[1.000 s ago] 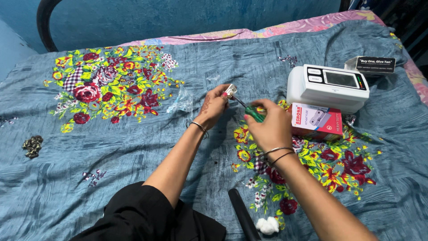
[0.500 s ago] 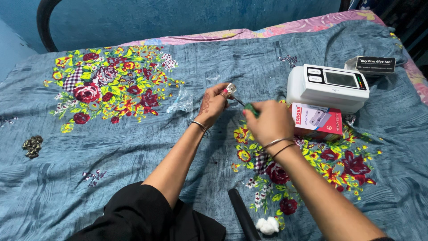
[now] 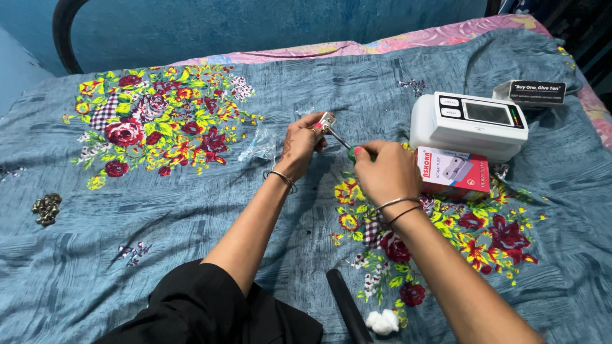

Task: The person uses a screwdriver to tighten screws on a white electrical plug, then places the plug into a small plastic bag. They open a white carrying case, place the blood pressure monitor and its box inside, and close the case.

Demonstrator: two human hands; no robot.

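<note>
Above the bed (image 3: 191, 210), your left hand (image 3: 299, 143) pinches a small metal fitting (image 3: 327, 121); your right hand (image 3: 382, 172) grips a green-handled screwdriver (image 3: 347, 145), shaft pointing ten o'clock into it.

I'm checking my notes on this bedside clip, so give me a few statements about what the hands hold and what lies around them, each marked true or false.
1. The left hand holds a small metal part at its fingertips. True.
2. The right hand grips a screwdriver with a red handle. False: the bit of handle that shows is green.
3. The screwdriver's tip points at the small metal part. True.
4. The white device with a screen lies on the floor. False: it rests on the blue flowered bedsheet, just behind a red box.
5. A ball of cotton lies near the bottom edge, beside a black tube. True.
</note>
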